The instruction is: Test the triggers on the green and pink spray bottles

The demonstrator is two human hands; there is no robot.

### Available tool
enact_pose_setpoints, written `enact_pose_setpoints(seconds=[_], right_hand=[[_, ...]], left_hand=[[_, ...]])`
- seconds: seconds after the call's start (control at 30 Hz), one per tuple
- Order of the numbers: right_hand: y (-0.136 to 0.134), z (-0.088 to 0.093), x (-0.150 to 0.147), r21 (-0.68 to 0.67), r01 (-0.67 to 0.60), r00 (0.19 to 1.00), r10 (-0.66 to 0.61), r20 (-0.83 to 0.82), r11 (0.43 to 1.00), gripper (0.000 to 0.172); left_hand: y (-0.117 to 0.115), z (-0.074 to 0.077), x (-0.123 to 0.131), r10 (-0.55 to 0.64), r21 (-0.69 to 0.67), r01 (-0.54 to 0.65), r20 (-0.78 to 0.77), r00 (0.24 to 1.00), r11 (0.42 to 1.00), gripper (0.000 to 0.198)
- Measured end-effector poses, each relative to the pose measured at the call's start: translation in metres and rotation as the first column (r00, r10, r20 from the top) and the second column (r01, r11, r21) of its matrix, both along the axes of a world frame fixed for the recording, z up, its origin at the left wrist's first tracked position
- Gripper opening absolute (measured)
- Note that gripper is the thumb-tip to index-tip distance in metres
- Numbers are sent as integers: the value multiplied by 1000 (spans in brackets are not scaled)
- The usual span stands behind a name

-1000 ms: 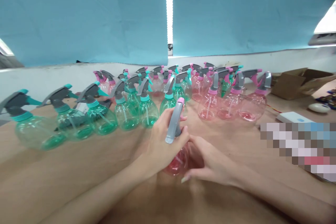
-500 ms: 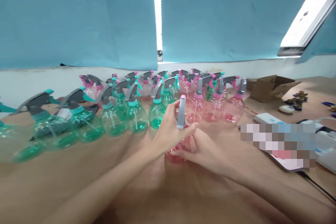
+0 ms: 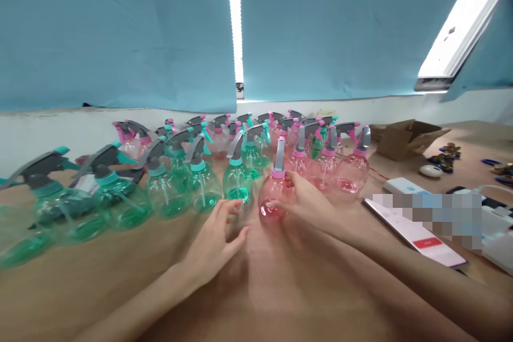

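Head view showed the right hand [image 3: 306,202] cupped round the right side of a pink spray bottle [image 3: 272,195], fingers curled against its round belly, thumb hidden behind. That bottle stood upright on the worktop [image 3: 120,278] just ahead of the fingertips, its grey trigger head pointing up. The left hand [image 3: 212,243] was loose and spread, holding nothing, its fingertips just short of a green spray bottle [image 3: 237,184] that stood immediately left of the pink one.

Beyond the right hand a row of pink bottles [image 3: 348,171] stood close together; beyond and left of the left hand the green bottles [image 3: 164,192] ran on in a crowded line, with more of both colours behind. Further right lay a white card with a red label [image 3: 417,230] and an open cardboard box [image 3: 409,136].

The likely trouble was tipping. The bottle looked light and top-heavy, held from one side only, so a sideways push could have toppled it into its close-packed neighbours and set several falling. The left fingertips could equally have knocked the green one.
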State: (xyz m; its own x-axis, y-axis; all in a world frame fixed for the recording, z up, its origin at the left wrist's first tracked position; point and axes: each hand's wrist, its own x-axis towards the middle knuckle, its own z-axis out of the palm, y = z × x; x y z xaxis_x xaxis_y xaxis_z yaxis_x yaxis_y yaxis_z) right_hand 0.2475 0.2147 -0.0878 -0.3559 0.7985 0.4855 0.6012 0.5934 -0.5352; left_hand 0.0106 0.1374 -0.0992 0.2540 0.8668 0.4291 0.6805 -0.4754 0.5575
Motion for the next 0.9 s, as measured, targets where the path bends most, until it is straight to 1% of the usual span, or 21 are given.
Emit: enact_pose_setpoints(seconds=[0.1, 0.2, 0.37, 0.5, 0.6, 0.73, 0.9], right_hand=[[5, 5, -8, 29, 74, 994, -76, 75, 997, 62], [13, 8, -13, 34, 135, 983, -138, 125, 990, 61], [26, 7, -14, 51, 172, 969, -178, 169, 984, 55], [31, 5, -16, 67, 195, 959, -205, 196, 978, 50], [33, 7, -20, 39, 212, 949, -215, 232, 976, 47], [35, 11, -27, -24, 255, 935, -240, 262, 967, 51], [37, 14, -34, -40, 272, 930, -253, 266, 961, 58]], left_hand=[[3, -3, -5, 3, -15, -4, -24, 1000, 1000, 34], [6, -2, -4, 7, -20, -8, -37, 999, 1000, 30], [12, 2, 3, -16, -34, 14, -52, 999, 999, 25], [19, 3, 9, -23, -54, 20, -57, 998, 998, 24], [24, 1, 13, -34, -72, 30, -55, 998, 997, 24], [27, -1, 17, -54, -90, 50, -52, 997, 995, 26], [29, -3, 22, -66, -105, 62, -38, 997, 992, 25]])
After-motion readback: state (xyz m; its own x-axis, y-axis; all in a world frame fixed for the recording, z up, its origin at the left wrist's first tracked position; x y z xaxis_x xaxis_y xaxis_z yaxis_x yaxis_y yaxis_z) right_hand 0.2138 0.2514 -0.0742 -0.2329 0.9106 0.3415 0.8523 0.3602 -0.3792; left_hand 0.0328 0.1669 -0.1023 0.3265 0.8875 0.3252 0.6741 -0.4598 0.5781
